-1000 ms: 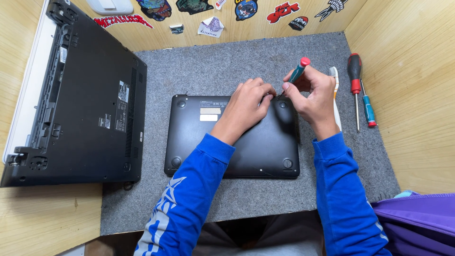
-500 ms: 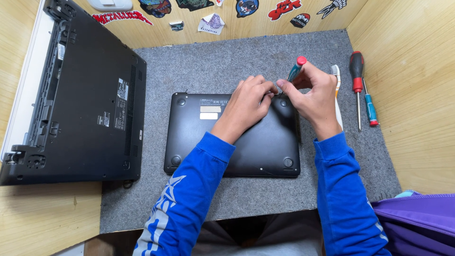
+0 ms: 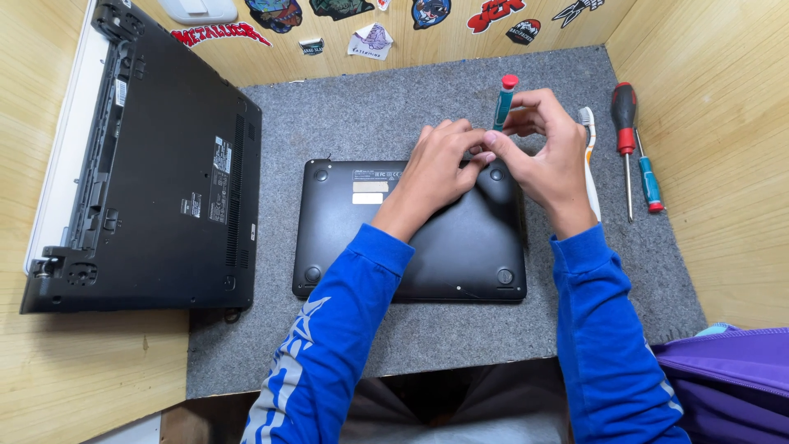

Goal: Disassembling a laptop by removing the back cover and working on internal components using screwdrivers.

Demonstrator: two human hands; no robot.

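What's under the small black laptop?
The small black laptop lies bottom-up on the grey felt mat, which shows all around it. Whatever lies between laptop and mat is covered.

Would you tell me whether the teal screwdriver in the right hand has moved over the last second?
Yes. The teal screwdriver has swung from a rightward lean to nearly upright, judged against the small laptop, which stayed put.

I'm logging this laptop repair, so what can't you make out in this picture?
Head view only:
- Screwdriver tip: hidden behind both hands' fingers.
- Screw being worked: covered by the left hand and right hand.
- Toothbrush: partly behind the right hand.
- Purple bag: cut off by the frame edge.
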